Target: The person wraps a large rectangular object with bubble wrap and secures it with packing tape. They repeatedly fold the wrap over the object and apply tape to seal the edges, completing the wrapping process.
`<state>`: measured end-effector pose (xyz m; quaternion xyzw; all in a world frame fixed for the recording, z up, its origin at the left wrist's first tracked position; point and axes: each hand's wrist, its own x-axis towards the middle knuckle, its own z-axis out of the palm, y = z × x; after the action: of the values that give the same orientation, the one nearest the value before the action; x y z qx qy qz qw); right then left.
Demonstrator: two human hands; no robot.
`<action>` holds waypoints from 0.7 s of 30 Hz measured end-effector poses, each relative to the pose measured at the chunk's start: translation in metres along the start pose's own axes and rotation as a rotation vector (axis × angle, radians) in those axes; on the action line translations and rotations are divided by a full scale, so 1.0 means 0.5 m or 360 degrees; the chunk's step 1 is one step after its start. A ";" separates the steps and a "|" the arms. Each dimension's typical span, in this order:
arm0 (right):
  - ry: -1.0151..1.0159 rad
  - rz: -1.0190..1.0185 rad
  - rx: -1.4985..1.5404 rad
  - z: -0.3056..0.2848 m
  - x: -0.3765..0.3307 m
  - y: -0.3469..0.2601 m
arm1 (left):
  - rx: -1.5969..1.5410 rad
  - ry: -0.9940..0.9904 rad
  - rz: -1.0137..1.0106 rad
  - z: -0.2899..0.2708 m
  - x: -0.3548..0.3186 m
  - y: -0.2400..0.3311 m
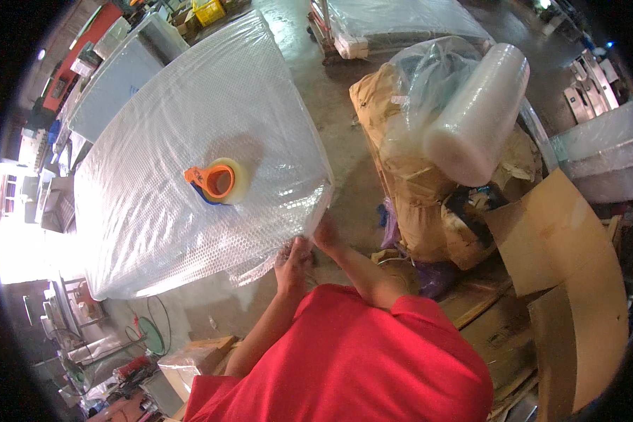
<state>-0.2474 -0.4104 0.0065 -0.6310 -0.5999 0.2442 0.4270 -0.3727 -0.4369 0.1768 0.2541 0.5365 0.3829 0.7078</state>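
Note:
A large flat piece covered in bubble wrap (169,112) lies in front of me. A tape dispenser (209,181) with an orange frame and a roll of pale tape rests on top of it. At the near right corner, my left hand (293,261) is closed on a loose edge of the bubble wrap, thumb uppermost. Just right of it, my right hand (325,235) touches the side of the same corner. Its fingers are mostly hidden by the wrap, so their grip does not show.
To the right, a thick roll of bubble wrap (480,112) lies on a brown-paper-covered stack (418,183). Bent cardboard (577,253) stands at the lower right. Another wrapped flat piece (408,17) is at the far side. A green round object (150,335) and cables lie lower left.

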 end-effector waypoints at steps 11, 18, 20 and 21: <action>0.0262 -0.0096 -0.0051 0.084 -0.057 -0.015 | 0.1937 -0.1146 0.0846 0.069 -0.036 -0.070; 0.0127 0.0209 0.0299 0.004 -0.099 -0.048 | 0.2211 -0.0541 0.0760 0.066 0.220 -0.058; 0.0202 0.0373 0.0206 -0.008 -0.103 -0.024 | 0.2275 -0.0363 0.0519 0.052 0.212 -0.041; 0.0393 0.0469 0.0317 -0.007 -0.098 -0.014 | 0.2369 -0.0286 0.0419 0.049 0.196 -0.036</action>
<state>-0.2564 -0.4589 0.0041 -0.6917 -0.4173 0.2828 0.5171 -0.3316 -0.3662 0.1146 0.7566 0.5587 -0.0208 0.3390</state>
